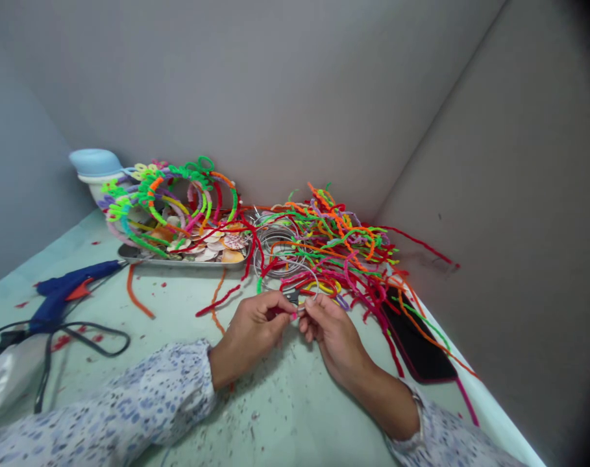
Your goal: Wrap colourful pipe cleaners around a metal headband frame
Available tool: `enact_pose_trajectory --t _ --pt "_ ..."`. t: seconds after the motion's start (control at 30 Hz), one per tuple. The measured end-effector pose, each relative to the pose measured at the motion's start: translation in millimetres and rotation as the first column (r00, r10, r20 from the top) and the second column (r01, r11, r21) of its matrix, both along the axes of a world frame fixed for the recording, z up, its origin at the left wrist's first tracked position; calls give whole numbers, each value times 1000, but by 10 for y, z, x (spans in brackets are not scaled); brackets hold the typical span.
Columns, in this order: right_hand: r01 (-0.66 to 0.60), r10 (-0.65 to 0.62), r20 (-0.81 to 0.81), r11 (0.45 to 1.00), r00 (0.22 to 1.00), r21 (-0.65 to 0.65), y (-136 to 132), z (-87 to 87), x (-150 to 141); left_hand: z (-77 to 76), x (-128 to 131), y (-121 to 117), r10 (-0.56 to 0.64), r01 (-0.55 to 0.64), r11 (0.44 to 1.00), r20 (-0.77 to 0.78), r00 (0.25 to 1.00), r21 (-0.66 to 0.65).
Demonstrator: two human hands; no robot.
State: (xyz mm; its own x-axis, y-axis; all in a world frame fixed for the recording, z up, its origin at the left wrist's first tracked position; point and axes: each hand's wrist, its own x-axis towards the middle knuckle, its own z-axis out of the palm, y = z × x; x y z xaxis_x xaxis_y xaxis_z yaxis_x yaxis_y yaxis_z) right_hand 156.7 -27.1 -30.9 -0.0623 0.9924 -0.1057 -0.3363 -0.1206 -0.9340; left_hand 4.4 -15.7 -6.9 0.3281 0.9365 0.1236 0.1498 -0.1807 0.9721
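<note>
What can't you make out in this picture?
All in the head view:
Wire: how it meets the pink stem is too small, partly covered by the left hand and right hand.
Dark piece: too small to name, partly behind the hands.
Bottle: lower part hidden behind the rings.
Phone: far end partly covered by stems.
White plastic: cut off by the left edge.

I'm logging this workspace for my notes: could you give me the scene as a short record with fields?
Left hand: pinching a bright pink fuzzy stem
Right hand: pinching thin grey wire
Behind hands: coiled grey wire, tangled multicoloured fuzzy stems
Back left: shallow metal tray holding patterned seashells
Far left: dark-blue plastic glue gun
Right: flat black phone, partly covered by stems
Surface: pale green tabletop, speckled
</note>
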Motion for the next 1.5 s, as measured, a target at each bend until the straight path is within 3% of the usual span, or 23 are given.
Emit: enact_pose_trajectory --t 0.2,0.37,0.63,1.2,1.5 --pt "37 -37 10 999 999 6 11 2 -3 29 -13 9 -78 78 996 5 997 -47" --pt "32 -33 37 999 999 19 14 -2 -2 53 -7 33 -90 105 973 82 993 -207" --pt "-5 3 73 1000 997 27 18 -39 3 29 4 76 -165 154 951 -22 986 -268" --pt "-9 7 88 1000 996 28 17 -37 12 28 1 94 -205 195 935 0 979 -296" --pt "-9 6 85 999 996 35 18 -37 12 -44 -6 82 -177 154 966 -98 979 -210"
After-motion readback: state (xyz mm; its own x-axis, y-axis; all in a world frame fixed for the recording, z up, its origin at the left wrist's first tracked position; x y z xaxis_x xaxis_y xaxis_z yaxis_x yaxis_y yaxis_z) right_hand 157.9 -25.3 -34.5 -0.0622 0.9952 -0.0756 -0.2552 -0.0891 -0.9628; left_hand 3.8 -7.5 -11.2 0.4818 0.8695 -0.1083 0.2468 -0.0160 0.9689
